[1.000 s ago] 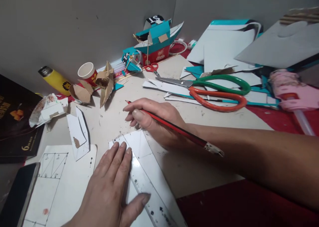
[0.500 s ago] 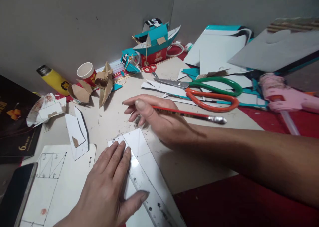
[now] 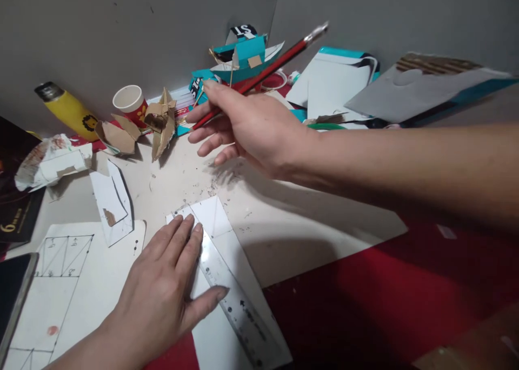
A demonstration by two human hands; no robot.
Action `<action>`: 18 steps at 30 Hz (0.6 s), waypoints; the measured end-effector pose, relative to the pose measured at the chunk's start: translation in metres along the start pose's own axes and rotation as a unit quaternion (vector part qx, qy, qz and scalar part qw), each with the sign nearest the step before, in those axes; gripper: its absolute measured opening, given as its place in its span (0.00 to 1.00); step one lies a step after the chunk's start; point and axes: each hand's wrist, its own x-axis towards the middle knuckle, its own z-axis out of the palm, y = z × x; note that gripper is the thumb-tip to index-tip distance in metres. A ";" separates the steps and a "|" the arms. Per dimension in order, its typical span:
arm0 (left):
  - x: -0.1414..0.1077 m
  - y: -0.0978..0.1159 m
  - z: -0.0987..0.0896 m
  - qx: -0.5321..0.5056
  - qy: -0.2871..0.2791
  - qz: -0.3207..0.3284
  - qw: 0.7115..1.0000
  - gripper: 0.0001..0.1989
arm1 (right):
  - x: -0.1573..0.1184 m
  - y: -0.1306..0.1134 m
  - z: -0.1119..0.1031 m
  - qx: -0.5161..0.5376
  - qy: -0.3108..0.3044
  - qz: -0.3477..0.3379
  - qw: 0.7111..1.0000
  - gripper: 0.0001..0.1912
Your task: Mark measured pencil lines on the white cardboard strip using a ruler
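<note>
My left hand [image 3: 162, 289] lies flat with its fingers stretched out, pressing a clear ruler [image 3: 221, 270] onto a white piece of card [image 3: 233, 240]. Faint pencil lines cross the card beside the ruler. Raised above the table, my right hand [image 3: 259, 121] holds a red and black pencil [image 3: 279, 61] between thumb and fingers. The pencil slants up to the right, its silver end highest and its other end past the index finger. The other fingers of that hand are loosely curled. Small dark crumbs lie on the table below it.
A sheet with a drawn diagram [image 3: 32, 316] and a dark phone [image 3: 16, 294] are at left. Behind stand a yellow bottle [image 3: 68, 110], a paper cup [image 3: 132, 105], cardboard pieces [image 3: 162, 126] and a teal paper boat [image 3: 247, 53]. Card scraps [image 3: 332, 83] lie back right; my right arm hides most of the scissors [image 3: 326, 126].
My right hand has lifted up and away from the card, tilting the pencil's silver end upward. The right forearm now covers most of the scissors. My left hand stays on the ruler; the view has shifted slightly.
</note>
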 end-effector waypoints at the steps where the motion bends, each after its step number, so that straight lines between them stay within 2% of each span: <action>1: 0.001 0.001 0.000 -0.001 0.002 0.000 1.000 0.39 | -0.001 -0.003 0.001 -0.007 0.002 -0.007 1.000 0.23; 5: 0.003 0.004 -0.001 -0.007 0.002 -0.013 1.000 0.38 | -0.012 -0.003 0.003 -0.001 -0.003 0.005 1.000 0.23; 12: 0.002 0.004 0.004 -0.015 -0.001 -0.036 0.999 0.39 | -0.052 0.033 0.000 0.078 -0.021 0.085 0.993 0.23; 18: 0.002 0.004 0.003 -0.013 0.001 -0.038 0.999 0.38 | -0.071 0.042 0.004 0.116 0.000 0.137 0.984 0.20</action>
